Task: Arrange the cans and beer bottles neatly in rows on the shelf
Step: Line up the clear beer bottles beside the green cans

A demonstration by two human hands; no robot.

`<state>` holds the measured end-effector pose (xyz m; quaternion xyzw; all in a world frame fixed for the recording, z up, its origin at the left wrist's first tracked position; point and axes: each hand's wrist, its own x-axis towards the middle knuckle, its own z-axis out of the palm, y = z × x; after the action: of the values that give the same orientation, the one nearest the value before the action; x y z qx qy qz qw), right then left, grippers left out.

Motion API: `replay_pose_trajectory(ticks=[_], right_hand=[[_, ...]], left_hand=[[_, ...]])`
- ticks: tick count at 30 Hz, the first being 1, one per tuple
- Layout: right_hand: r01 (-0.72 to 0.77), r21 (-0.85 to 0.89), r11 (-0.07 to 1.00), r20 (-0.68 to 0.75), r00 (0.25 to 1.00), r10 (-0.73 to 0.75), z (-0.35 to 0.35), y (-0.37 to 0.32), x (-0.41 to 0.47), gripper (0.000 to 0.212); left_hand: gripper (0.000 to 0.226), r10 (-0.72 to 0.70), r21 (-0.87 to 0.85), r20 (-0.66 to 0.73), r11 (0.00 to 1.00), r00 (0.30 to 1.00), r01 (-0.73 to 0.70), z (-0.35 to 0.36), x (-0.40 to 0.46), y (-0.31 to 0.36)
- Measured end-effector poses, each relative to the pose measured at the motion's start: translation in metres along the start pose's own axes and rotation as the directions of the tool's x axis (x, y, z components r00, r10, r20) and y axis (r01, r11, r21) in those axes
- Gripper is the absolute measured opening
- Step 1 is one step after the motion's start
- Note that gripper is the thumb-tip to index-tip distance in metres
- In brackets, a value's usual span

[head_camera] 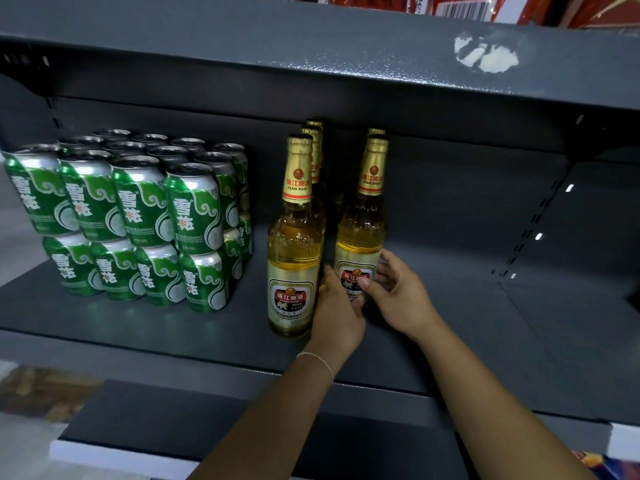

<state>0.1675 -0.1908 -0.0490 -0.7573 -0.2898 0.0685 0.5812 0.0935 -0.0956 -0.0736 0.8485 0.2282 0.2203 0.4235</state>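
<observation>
Shelf: dark grey metal shelf; slotted uprights at the back corners; a scraped white patch on the front lip of the shelf above.
Cans: green beer cans at the left of the shelf, stacked two tiers high, four across the front and several rows deep; each bears white Chinese characters and the word "REFRESHING"; silver tops face up.
Bottles, left row: front Pearl River bottle upright near the shelf's front edge; gold foil neck, neck band reading "PEARL RIVER", body label reading "PEARL RIVER BEER"; two more gold-capped bottles stand in line behind it.
Bottles, right row: second Pearl River bottle upright just beside the left row, set slightly further back; same neck band legible; one more cap shows behind it.
Left hand: reaches in from below between the two front bottles; fingers curl round the lower left side of the second Pearl River bottle; a thin string bracelet on the wrist.
Right hand: at the same bottle's lower right side; thumb presses on the body label, fingers wrap loosely behind the glass.
Above: red packaging with a barcode on the upper shelf; text illegible.
</observation>
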Motion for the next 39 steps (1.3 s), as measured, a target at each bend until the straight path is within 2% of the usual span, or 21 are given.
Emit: replay_pose_trajectory(ticks=[7, 14, 18, 22, 26, 30, 34, 39], right_hand=[[-0.011, -0.032, 0.999, -0.001, 1.000, 0.011, 0.001, -0.002, -0.003, 0.061], [-0.021, -0.005, 1.000, -0.044, 0.999, 0.020, 0.001, -0.006, -0.013, 0.053], [-0.021, -0.044, 0.999, -0.121, 0.993, 0.015, -0.010, -0.006, -0.019, 0.045], [-0.003, -0.079, 0.997, -0.230, 0.973, -0.015, -0.030, -0.005, -0.024, 0.035], [0.014, -0.098, 0.995, -0.321, 0.946, -0.045, -0.061, -0.009, -0.036, 0.028], [0.020, -0.124, 0.992, -0.391, 0.918, -0.067, -0.104, -0.014, -0.053, 0.026], [0.014, -0.188, 0.982, -0.470, 0.877, -0.102, -0.164, -0.016, -0.075, 0.026], [-0.020, -0.240, 0.971, -0.559, 0.820, -0.121, -0.246, -0.007, -0.099, 0.028]], left_hand=[[0.089, -0.009, 0.002, 0.058, 1.000, 0.998, 0.008, -0.005, -0.008, 0.006], [0.080, 0.029, 0.038, 0.139, 0.999, 0.990, -0.035, -0.021, -0.031, 0.015], [0.068, 0.148, 0.038, 0.128, 0.987, 0.981, -0.154, -0.027, -0.048, 0.022], [0.051, 0.243, -0.097, 0.088, 0.967, 0.966, -0.234, -0.024, -0.052, 0.038], [0.026, 0.396, -0.108, -0.020, 0.912, 0.918, -0.396, -0.008, -0.041, 0.060], [0.039, 0.487, -0.091, -0.058, 0.866, 0.871, -0.491, 0.024, -0.029, 0.091], [0.040, 0.525, -0.196, 0.022, 0.837, 0.851, -0.511, 0.068, -0.034, 0.142], [0.029, 0.501, -0.278, 0.212, 0.854, 0.839, -0.440, 0.121, -0.045, 0.205]])
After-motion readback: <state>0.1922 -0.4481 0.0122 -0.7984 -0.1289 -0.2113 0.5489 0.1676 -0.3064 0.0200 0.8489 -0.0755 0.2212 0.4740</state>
